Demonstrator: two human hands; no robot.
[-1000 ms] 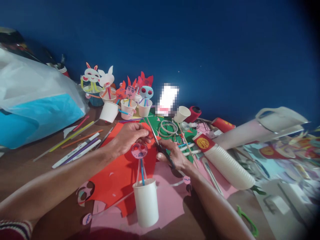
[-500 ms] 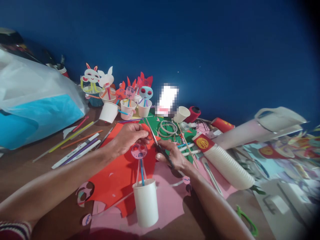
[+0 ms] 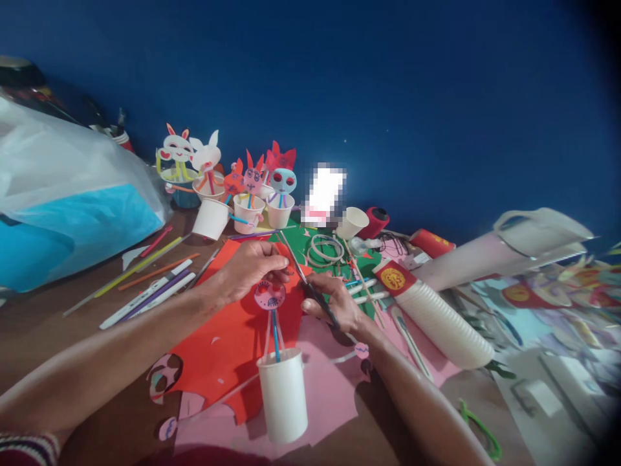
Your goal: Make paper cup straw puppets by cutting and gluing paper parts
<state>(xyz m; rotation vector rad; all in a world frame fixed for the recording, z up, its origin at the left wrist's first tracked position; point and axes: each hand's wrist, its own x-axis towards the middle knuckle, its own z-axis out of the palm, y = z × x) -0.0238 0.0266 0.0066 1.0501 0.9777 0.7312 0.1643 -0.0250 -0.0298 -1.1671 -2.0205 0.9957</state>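
Note:
My right hand (image 3: 334, 301) is wrapped round dark-handled scissors (image 3: 295, 259), whose blades point up and away toward the left. Close to the blades, my left hand (image 3: 257, 265) is closed in a pinch on a small piece of red paper, mostly hidden by the fingers. Just below both hands stands a puppet with a round pink paper face (image 3: 270, 296) on a blue stick (image 3: 276, 336). The stick rises from an upright white paper cup (image 3: 283, 398). Thin arms reach out from the cup to pink paper discs (image 3: 361, 350).
Red paper (image 3: 218, 349) and pink paper (image 3: 330, 388) lie beneath the cup. Finished cup puppets (image 3: 250, 213) stand at the back left, beside a plastic bag (image 3: 82, 194). Markers (image 3: 145, 294) lie on the left; stacked cups (image 3: 441, 317) and a cutter (image 3: 410, 340) on the right.
The red paper piece at my left fingertips shows less than before. Both hands, the scissors and the cup puppet stay almost in place.

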